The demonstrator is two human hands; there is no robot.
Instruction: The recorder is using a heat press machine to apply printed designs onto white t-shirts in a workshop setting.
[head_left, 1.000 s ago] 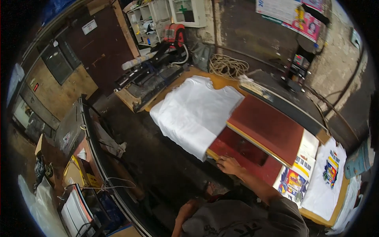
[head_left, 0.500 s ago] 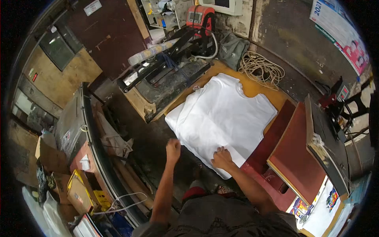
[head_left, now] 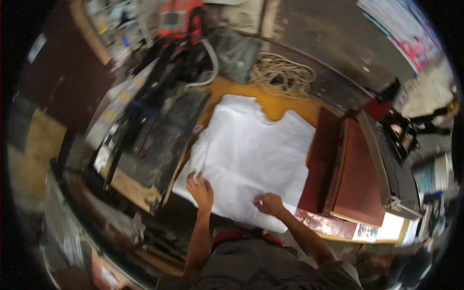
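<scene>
A white cloth piece cut like a sleeveless shirt front (head_left: 251, 154) lies spread on the yellow-brown tabletop before me, its curved neckline at the far side. More white cloth seems to lie under its left edge. My left hand (head_left: 201, 192) rests on the cloth's near left part, fingers spread and stretched forward, thumb apart. Over the near right part is my right hand (head_left: 271, 204), its fingers curled inward in a loose closed shape. No cloth can be seen between those fingers, and slight blur softens them.
A heat press with a red control box (head_left: 179, 21) and dark plate stands at the left. Coiled beige rope (head_left: 280, 75) lies at the table's far edge, beside a grey-green bag (head_left: 237, 53). Red-brown boards (head_left: 357, 169) and a second press (head_left: 394, 130) stand at the right.
My view has swung to the right. My left hand has come forward from a fist beside the cloth onto it, opening. My right hand has gone from fingers flat on the cloth to curled.
</scene>
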